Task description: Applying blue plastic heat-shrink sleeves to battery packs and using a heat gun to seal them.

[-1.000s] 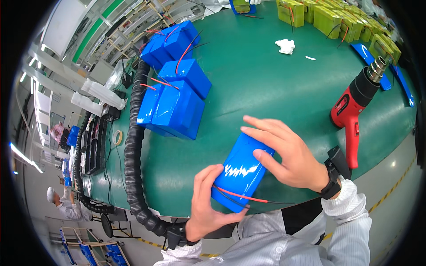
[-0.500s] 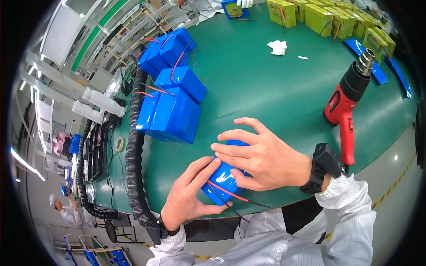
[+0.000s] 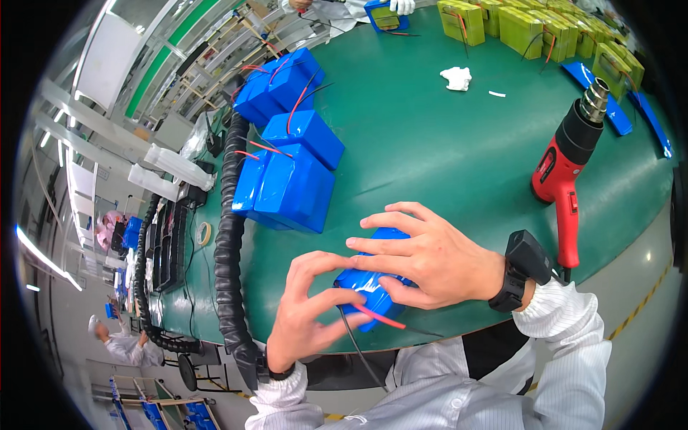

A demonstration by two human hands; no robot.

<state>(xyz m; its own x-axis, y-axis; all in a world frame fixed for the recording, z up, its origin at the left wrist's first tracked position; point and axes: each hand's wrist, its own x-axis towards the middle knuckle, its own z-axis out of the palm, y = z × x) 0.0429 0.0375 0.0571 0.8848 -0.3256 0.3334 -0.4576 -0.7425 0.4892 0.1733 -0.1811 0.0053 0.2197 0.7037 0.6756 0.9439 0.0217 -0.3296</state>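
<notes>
A blue shrink-wrapped battery pack (image 3: 369,288) lies on the table near its front edge, between my two hands. My right hand (image 3: 446,264) is laid over its far and right sides, fingers spread across the wrap and thumb bent along the near side. My left hand (image 3: 304,309) holds the left end with bent fingers, its fingertips at the spot where the leads come out. A red wire (image 3: 380,316) passes by those fingertips and points right. From the same end a black wire (image 3: 356,345) hangs over the table edge.
Several finished blue packs (image 3: 294,186) stand at left beside a black corrugated hose (image 3: 231,229). A red heat gun (image 3: 566,172) stands at right. Yellow-green packs (image 3: 522,32) line the far right, near blue wrap strips (image 3: 648,123). A gloved hand (image 3: 403,6) works across the green table (image 3: 430,158).
My left hand has lifted and shifted its fingers to the wire end of the pack. The red wire now points more to the right. My right hand stays over the pack.
</notes>
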